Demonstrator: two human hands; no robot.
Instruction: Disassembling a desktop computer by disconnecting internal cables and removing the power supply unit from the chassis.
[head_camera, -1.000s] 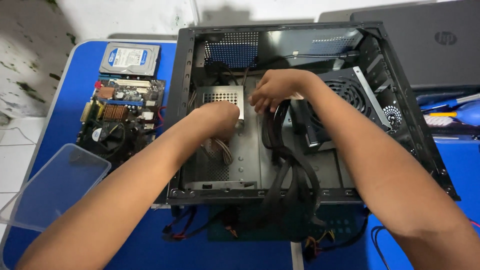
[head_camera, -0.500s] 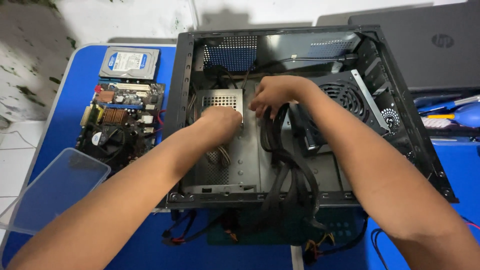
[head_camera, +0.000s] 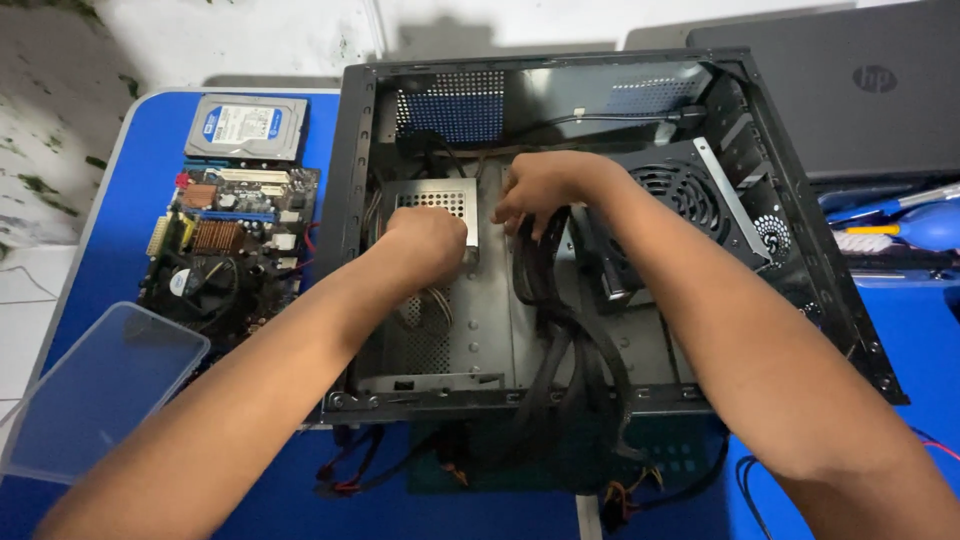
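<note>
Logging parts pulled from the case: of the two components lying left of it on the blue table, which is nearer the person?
The bare motherboard with its round cooler fan. The silver hard drive lies beyond it, at the table's far edge.

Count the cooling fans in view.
2: one on the motherboard left of the case, at; one behind the power supply's grille inside it. Others may be hidden.

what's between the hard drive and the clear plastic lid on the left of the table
In the head view, a bare motherboard with a round cooler fan lies on the blue table, between the hard drive and the clear plastic lid.
</note>
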